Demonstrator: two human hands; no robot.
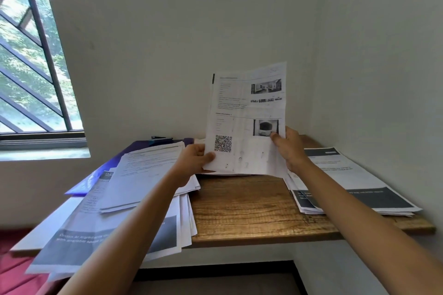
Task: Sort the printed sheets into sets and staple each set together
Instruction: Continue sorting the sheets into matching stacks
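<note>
Standing near the person, I judged that the sorting step was in hand and not yet the stapling. A printed sheet with a square code and small photographs was held upright above the far side of the wooden table, facing the person as if to be read. The left hand pinched its lower left corner, with the thumb on the front beside the code and the fingers behind. The right hand gripped the right edge under a photograph in the same way. Whether one sheet or several were held, I could not tell. The next move, I think, called for matching this page to a set. It could go on the loose left pile, which was fanned out and hung over the table edge, or on the flatter right pile by the wall. The left pile looked ready to slide, so a careless drop could push sheets off. A purple folder lay under that pile. A small dark object sat at the back near the window. It might be the stapler, but it was too small to tell, and the raised sheet and the piles stood between it and the hands.
</note>
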